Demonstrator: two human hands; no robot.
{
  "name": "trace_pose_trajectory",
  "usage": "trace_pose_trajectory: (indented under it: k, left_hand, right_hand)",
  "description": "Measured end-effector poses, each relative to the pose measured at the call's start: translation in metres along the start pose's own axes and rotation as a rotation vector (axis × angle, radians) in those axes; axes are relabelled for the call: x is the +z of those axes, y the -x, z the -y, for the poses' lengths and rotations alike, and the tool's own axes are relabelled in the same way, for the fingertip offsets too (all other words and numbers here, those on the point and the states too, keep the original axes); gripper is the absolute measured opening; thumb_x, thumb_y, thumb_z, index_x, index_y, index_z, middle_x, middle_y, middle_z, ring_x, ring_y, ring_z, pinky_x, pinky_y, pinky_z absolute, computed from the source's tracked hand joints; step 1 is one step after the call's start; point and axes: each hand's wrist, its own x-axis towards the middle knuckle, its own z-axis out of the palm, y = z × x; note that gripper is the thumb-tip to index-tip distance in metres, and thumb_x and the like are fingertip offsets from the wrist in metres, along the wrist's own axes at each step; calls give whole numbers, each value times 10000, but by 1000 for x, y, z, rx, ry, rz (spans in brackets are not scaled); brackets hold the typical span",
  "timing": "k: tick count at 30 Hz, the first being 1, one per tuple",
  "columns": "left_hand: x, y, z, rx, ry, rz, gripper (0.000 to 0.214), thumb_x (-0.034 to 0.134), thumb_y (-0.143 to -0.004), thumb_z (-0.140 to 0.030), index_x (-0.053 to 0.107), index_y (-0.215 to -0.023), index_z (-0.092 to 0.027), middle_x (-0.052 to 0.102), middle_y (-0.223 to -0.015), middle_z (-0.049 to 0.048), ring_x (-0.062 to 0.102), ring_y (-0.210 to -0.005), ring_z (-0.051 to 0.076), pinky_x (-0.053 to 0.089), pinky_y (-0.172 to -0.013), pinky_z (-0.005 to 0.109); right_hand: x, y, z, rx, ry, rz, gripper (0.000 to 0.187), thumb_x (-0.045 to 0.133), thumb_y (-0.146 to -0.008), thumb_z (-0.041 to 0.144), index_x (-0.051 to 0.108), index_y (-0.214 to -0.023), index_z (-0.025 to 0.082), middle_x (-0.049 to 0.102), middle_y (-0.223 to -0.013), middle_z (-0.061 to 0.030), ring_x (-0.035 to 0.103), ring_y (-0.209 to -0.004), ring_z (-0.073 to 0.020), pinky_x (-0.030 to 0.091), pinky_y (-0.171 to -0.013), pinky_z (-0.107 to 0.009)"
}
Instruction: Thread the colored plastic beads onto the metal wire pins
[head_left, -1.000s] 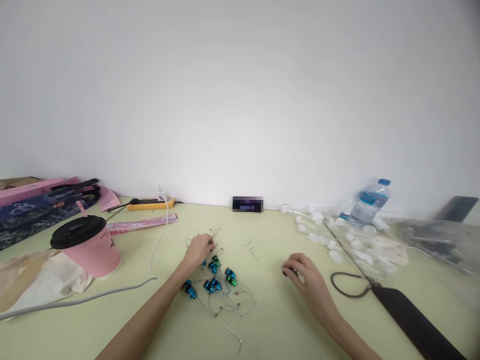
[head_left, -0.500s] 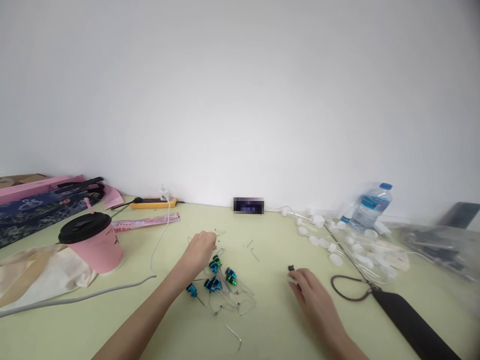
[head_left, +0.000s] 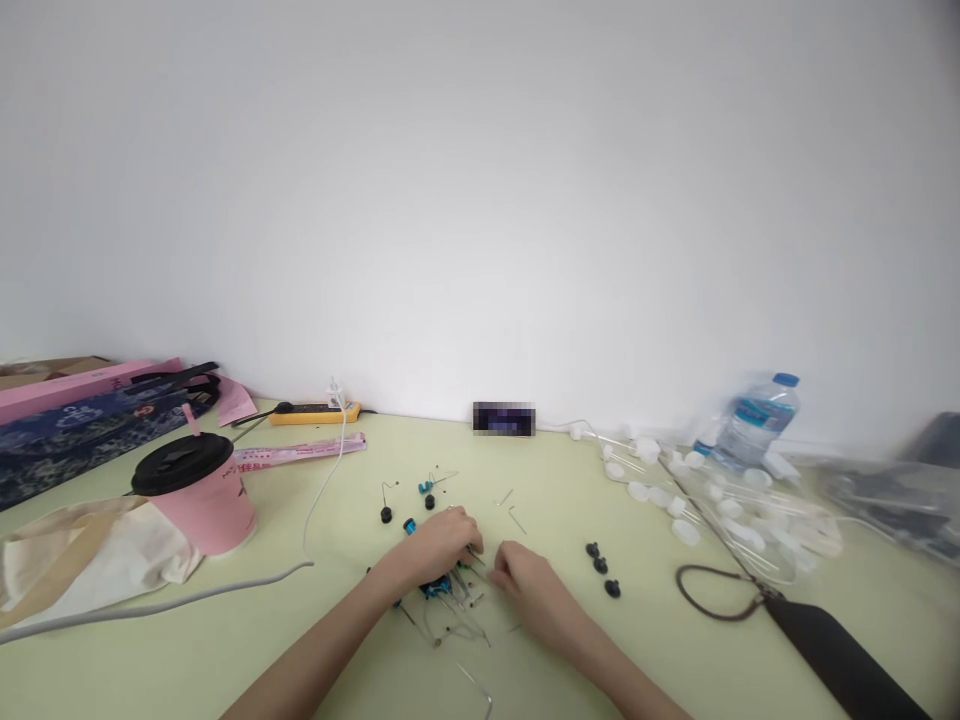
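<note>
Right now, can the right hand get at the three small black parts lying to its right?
Probably yes. The right hand rests beside the pile of blue components, and the three black parts lie on bare table just to its right, nothing between.

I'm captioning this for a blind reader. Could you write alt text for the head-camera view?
The left hand rests on a small pile of blue and green wire-legged parts on a pale green table, with the right hand close beside it. Three small black parts lie further right; a pink lidded cup stands at left.
</note>
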Motion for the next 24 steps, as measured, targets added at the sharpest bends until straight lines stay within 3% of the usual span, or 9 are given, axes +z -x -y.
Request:
trace_pose_trajectory:
  k: [10,15,19,21,24]
  left_hand:
    - [-12,0,2,-71,176,10,218,480,-732,-80,665,-703,-190,672,-753,28,582,-747,174,394,-659,242]
    - [-16,-2,1,-136,330,-117,200,463,-726,-114,643,-673,-182,671,-748,29,585,-737,171,406,-686,250]
    - [-14,-4,4,-222,485,-248,160,466,-786,-216,612,-816,-159,667,-821,59,609,-758,176,445,-668,261]
    - [-11,-5,4,-258,610,-294,204,461,-822,-286,586,-893,-141,665,-868,82,624,-775,175,462,-656,261]
    - [-7,-6,-4,-292,964,-381,218,563,-790,-337,594,-841,-127,661,-826,80,614,-766,166,456,-693,266]
  right_hand:
    - [-7,-7,-1,65,-236,-73,230,336,-898,334,432,-731,210,547,-647,25,507,-577,-131,346,-531,-225]
    - [-5,-4,-4,40,-302,-25,63,486,-817,240,515,-777,201,611,-685,11,563,-647,-140,383,-571,-219]
    - [1,-2,-6,45,-319,38,146,411,-809,128,535,-757,183,595,-580,18,549,-503,-124,380,-506,-214]
    - [-1,0,-3,33,-304,19,118,449,-810,157,560,-787,188,619,-639,2,573,-582,-145,400,-569,-236]
    - [-11,0,5,-8,-283,-67,152,498,-836,301,608,-790,207,634,-872,-47,556,-865,-204,385,-770,-298]
